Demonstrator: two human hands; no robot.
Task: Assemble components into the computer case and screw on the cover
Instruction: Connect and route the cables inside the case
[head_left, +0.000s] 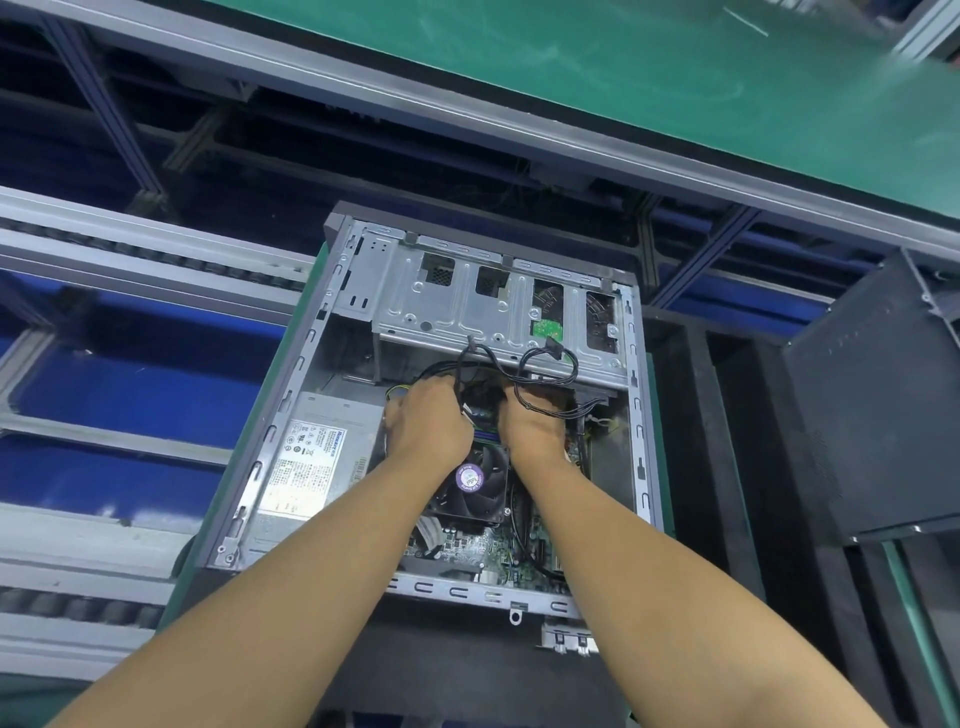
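An open grey computer case (291, 395) lies flat in front of me with its cover off. Inside are a silver power supply (317, 457) at the left, a black CPU fan (475, 488) with a purple sticker, the green motherboard (493, 556) and a metal drive cage (467, 306) at the far end. Black cables (540, 364) loop out below the cage. My left hand (426, 423) and my right hand (530, 426) reach deep into the case side by side, fingers curled down among the cables just beyond the fan. The fingertips are hidden.
The black side cover (872, 415) leans upright at the right. A roller conveyor (104, 249) runs along the left. A green-topped bench (623, 78) spans the far side. Black foam dividers (727, 415) stand between the case and the cover.
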